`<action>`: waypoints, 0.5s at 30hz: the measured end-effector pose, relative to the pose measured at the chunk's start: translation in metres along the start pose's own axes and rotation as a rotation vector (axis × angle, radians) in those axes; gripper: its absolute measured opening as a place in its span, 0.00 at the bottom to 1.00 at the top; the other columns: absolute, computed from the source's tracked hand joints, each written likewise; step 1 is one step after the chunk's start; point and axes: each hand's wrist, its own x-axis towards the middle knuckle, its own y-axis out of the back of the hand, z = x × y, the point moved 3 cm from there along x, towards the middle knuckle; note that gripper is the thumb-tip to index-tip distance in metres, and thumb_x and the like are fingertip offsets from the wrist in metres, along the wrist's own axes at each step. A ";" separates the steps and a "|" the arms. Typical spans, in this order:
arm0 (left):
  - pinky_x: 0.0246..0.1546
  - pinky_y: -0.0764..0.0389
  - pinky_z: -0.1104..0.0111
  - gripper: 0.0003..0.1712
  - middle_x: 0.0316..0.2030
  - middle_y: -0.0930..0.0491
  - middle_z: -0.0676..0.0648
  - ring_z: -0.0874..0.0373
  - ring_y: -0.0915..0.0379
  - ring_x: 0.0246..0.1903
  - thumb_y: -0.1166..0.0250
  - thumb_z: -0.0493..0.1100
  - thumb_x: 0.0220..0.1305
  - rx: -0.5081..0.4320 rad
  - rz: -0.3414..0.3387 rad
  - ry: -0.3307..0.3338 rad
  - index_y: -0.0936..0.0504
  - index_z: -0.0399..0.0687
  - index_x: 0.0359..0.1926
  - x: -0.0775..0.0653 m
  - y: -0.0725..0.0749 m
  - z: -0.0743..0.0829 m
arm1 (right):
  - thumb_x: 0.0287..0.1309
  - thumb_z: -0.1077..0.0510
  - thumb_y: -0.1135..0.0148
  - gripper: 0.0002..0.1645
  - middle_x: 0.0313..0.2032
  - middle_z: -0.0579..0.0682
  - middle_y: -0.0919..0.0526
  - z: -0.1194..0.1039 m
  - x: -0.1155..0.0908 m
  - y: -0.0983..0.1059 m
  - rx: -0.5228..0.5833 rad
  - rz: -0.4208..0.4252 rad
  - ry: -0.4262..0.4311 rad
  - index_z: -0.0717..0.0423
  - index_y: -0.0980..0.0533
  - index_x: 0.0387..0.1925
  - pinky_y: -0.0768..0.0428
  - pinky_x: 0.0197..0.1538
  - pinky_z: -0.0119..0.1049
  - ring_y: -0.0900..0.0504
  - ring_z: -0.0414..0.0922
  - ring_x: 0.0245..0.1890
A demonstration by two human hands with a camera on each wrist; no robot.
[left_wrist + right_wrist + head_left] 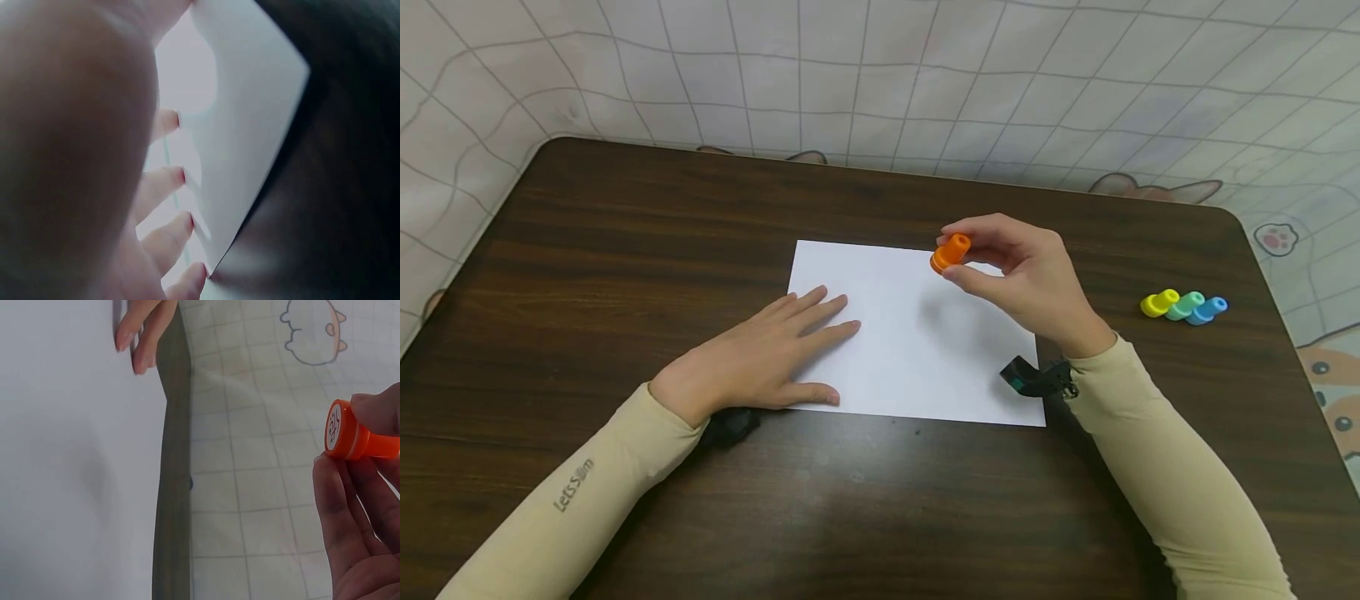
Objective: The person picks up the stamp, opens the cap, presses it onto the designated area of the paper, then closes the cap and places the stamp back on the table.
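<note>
- The left hand [756, 358] lies flat with its fingers spread, resting on the left part of the sheet [895, 342].
- The right hand [1030, 279] grips the orange stamp [951, 252], which is pinched between thumb and fingers.
- The orange stamp is in the air, tilted, over the far right part of the sheet; it does not touch the paper, and a shadow lies below it.
- In the right wrist view, the face [334, 427] of this stamp shows dark marks on white, too small for me to read.
- The step in hand, as I judge it, is bringing the stamp over the paper to make a print. On the visible paper I see no print.
- The next move would call for turning the face downward, lowering it level and pressing evenly, while the left hand keeps the sheet from sliding.
- Counted: one sheet, two hands, and four stamps, of which one is held.
- The other three, the yellow stamp [1159, 303], the green stamp [1185, 306] and the blue stamp [1207, 311], are in a close row on the table [625, 242], well apart from the sheet, to its right.
</note>
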 end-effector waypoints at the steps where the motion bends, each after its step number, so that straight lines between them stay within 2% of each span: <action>1: 0.82 0.48 0.39 0.51 0.83 0.51 0.43 0.39 0.60 0.84 0.38 0.73 0.65 0.001 -0.001 0.000 0.41 0.58 0.81 0.000 0.000 0.000 | 0.53 0.73 0.26 0.25 0.51 0.57 0.13 -0.001 0.001 -0.002 0.006 0.000 0.002 0.65 0.18 0.54 0.14 0.56 0.25 0.13 0.37 0.47; 9: 0.81 0.46 0.38 0.51 0.83 0.51 0.43 0.39 0.59 0.84 0.39 0.74 0.65 0.014 -0.011 0.006 0.41 0.59 0.81 0.000 0.000 0.004 | 0.54 0.71 0.26 0.24 0.52 0.58 0.13 -0.006 0.011 -0.014 0.045 0.000 0.015 0.64 0.18 0.55 0.14 0.57 0.27 0.13 0.39 0.48; 15: 0.80 0.43 0.38 0.51 0.83 0.49 0.42 0.38 0.58 0.83 0.40 0.75 0.66 0.049 -0.006 -0.001 0.40 0.56 0.80 -0.001 0.000 0.008 | 0.55 0.70 0.26 0.23 0.50 0.53 0.12 -0.010 0.018 -0.022 0.094 0.001 0.031 0.65 0.19 0.55 0.13 0.55 0.28 0.12 0.40 0.47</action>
